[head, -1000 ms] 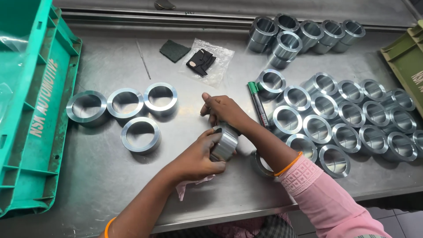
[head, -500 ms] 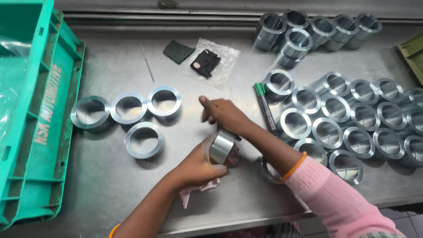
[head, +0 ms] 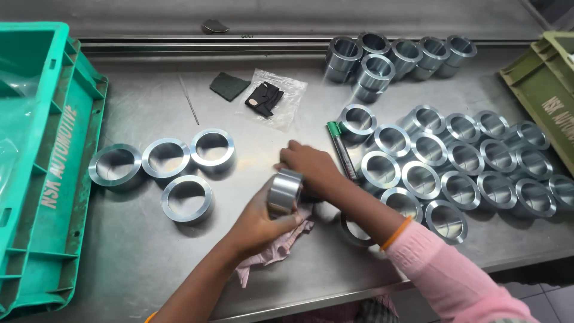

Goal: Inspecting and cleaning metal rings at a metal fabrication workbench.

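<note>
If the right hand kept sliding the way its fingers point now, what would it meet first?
The right hand points left across the steel table; probably the nearest flat shiny metal ring first, though depth is unclear.

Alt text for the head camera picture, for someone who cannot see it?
A left hand holds a steel ring over a pink cloth, the right hand touching it. More rings cover the metal table.

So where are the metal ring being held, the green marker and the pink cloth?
metal ring (head: pixel 284 191), head view, on its shiny outer wall.
green marker (head: pixel 342 152), head view, mid-barrel.
pink cloth (head: pixel 281 245), head view, on the crumpled part under the left hand (head: pixel 260 224).
</note>
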